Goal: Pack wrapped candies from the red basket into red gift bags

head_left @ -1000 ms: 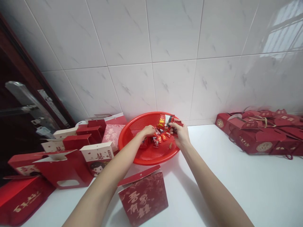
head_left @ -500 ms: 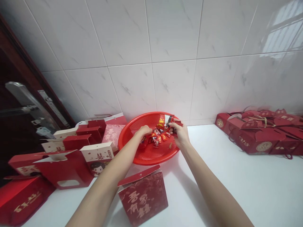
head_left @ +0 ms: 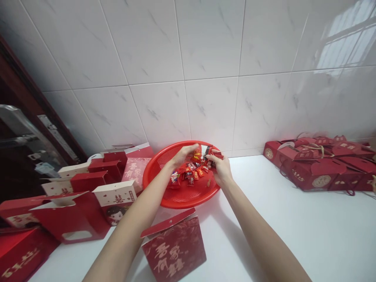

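Observation:
A red plastic basket (head_left: 188, 203) holds several small wrapped candies (head_left: 190, 178). Over its far side, my left hand (head_left: 185, 154) has its fingers closed at the left edge of a red packet (head_left: 199, 153) with yellow print and a white and black part. My right hand (head_left: 221, 169) is closed around small red wrapped candies at the basket's right rim, close beside the packet; how many is hidden by the fingers. In front of the basket, between my forearms, stands a dark red gift box (head_left: 176, 250) with gold characters and a raised top flap.
On the left stand several red and cream gift boxes (head_left: 73, 219), some with open tops. Dark red boxes with cords (head_left: 320, 168) lie in a group at the right. A tiled wall (head_left: 211, 109) rises behind the white table (head_left: 264, 203); a door handle (head_left: 17, 121) is at far left.
My left hand has risen from the candies at the basket's left side to the packet's edge. My right hand stays beside the packet, still holding candies. The view has shifted slightly.

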`<state>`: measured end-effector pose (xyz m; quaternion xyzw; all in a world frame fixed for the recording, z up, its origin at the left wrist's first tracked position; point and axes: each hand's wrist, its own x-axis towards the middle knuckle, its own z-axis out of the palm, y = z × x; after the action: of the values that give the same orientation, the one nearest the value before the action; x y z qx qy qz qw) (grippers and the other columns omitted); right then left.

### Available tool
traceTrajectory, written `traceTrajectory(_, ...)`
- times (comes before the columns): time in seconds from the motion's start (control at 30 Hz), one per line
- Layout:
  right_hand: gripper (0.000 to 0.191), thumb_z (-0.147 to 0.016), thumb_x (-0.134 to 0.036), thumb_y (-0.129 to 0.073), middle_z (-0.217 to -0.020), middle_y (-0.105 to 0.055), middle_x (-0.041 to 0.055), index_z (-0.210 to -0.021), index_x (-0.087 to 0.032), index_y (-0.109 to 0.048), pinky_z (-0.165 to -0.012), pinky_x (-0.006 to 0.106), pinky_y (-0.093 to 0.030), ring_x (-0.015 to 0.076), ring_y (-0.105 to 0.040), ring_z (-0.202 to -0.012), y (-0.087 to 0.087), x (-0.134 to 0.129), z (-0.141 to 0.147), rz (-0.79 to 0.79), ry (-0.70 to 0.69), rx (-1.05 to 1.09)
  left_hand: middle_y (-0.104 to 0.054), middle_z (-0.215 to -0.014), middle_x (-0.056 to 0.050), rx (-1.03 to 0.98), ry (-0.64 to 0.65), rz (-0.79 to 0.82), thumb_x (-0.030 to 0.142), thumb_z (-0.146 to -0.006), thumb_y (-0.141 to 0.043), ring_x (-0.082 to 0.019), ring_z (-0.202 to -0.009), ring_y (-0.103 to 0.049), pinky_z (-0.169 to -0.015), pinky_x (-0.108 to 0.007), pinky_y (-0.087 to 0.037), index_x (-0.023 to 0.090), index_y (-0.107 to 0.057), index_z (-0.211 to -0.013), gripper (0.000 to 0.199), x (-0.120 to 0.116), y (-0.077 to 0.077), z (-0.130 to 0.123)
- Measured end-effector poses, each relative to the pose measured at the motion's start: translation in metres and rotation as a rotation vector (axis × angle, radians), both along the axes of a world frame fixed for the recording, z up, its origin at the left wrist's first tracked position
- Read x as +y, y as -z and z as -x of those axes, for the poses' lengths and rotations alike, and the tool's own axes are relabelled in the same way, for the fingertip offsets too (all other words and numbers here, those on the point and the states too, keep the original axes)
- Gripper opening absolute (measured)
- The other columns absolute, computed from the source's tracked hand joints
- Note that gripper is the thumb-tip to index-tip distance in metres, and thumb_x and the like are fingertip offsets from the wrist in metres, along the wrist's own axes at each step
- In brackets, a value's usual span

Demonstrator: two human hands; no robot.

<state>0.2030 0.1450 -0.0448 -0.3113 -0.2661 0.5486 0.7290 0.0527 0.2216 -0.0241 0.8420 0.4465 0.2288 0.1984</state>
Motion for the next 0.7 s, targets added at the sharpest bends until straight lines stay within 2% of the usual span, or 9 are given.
traceTrajectory(0.07, 0.041, -0.046, -0.014, -0.076, -0.049, -0.057, -0.0079, -0.082, -0.019, -0.057, -0.043, 0.021, -0.038, 0.0086, -0.044, -0.044, 0.0, 0.0, 0.0, 0.01, 0.018, 0.007, -0.073, -0.092, -0.008, -0.201, 0.09, 0.131, 0.06, -0.088, -0.061, -0.021, -0.083, -0.068, -0.077, -0.036, -0.055, 0.012, -0.069, -0.096, 0.049, 0.0, 0.0, -0.004)
traceTrajectory(0.13, 0.041, -0.047, -0.014, -0.077, -0.05, -0.058, -0.0078, -0.082, -0.02, -0.056, -0.043, 0.021, -0.039, 0.0087, -0.046, -0.044, 0.0, 0.0, 0.001, 0.003, 0.016, 0.024, -0.073, -0.085, -0.008, -0.457, 0.162, 0.269, 0.065, -0.074, -0.072, -0.021, -0.079, -0.067, -0.077, -0.035, -0.054, 0.01, -0.07, -0.088, 0.056, 0.0, 0.001, -0.005)
traceTrajectory(0.2, 0.04, -0.048, -0.015, -0.078, -0.054, -0.06, -0.0069, -0.08, -0.02, -0.055, -0.043, 0.021, -0.04, 0.0082, -0.047, -0.044, 0.0, 0.001, 0.001, -0.009, 0.004, 0.047, -0.074, -0.082, -0.007, -0.627, 0.147, 0.3, 0.064, -0.062, -0.081, -0.021, -0.077, -0.067, -0.078, -0.036, -0.053, 0.011, -0.072, -0.084, 0.059, 0.002, 0.002, -0.005)
traceTrajectory(0.27, 0.039, -0.049, -0.014, -0.079, -0.054, -0.059, -0.0068, -0.078, -0.02, -0.054, -0.042, 0.021, -0.041, 0.0085, -0.049, -0.044, -0.002, 0.0, 0.001, 0.003, 0.012, 0.067, -0.075, -0.08, -0.007, -0.718, 0.084, 0.257, 0.064, -0.056, -0.084, -0.021, -0.076, -0.067, -0.077, -0.035, -0.052, 0.011, -0.074, -0.082, 0.059, 0.004, 0.004, -0.004)
traceTrajectory(0.37, 0.035, -0.049, -0.012, -0.079, -0.051, -0.057, -0.0068, -0.074, -0.02, -0.055, -0.041, 0.021, -0.043, 0.0104, -0.053, -0.045, -0.005, -0.001, 0.001, 0.051, 0.035, 0.074, -0.075, -0.078, -0.006, -0.799, 0.024, 0.215, 0.062, -0.051, -0.087, -0.021, -0.074, -0.066, -0.076, -0.034, -0.051, 0.012, -0.076, -0.081, 0.059, 0.008, 0.006, -0.002)
traceTrajectory(0.43, 0.028, -0.052, -0.013, -0.076, -0.054, -0.063, -0.0034, -0.071, -0.019, -0.056, -0.04, 0.02, -0.044, 0.0104, -0.054, -0.046, -0.007, -0.001, 0.001, 0.057, 0.013, 0.074, -0.075, -0.078, -0.006, -0.826, 0.014, 0.194, 0.061, -0.05, -0.088, -0.021, -0.074, -0.066, -0.076, -0.033, -0.05, 0.012, -0.077, -0.081, 0.059, 0.01, 0.007, -0.002)
traceTrajectory(0.53, 0.018, -0.059, -0.015, -0.072, -0.062, -0.07, 0.0017, -0.068, -0.018, -0.057, -0.041, 0.02, -0.045, 0.01, -0.056, -0.046, -0.008, -0.001, 0.002, 0.039, -0.042, 0.074, -0.075, -0.076, -0.005, -0.821, 0.015, 0.145, 0.06, -0.053, -0.087, -0.02, -0.073, -0.065, -0.074, -0.032, -0.049, 0.012, -0.076, -0.079, 0.055, 0.012, 0.009, -0.002)
traceTrajectory(0.7, 0.013, -0.066, -0.016, -0.069, -0.065, -0.073, 0.0023, -0.074, -0.018, -0.059, -0.041, 0.02, -0.046, 0.0121, -0.059, -0.046, -0.005, 0.001, -0.001, 0.057, -0.08, 0.066, -0.074, -0.075, -0.004, -0.832, -0.021, 0.114, 0.053, -0.055, -0.087, -0.02, -0.073, -0.064, -0.073, -0.03, -0.048, 0.013, -0.075, -0.076, 0.047, 0.013, 0.011, -0.003)
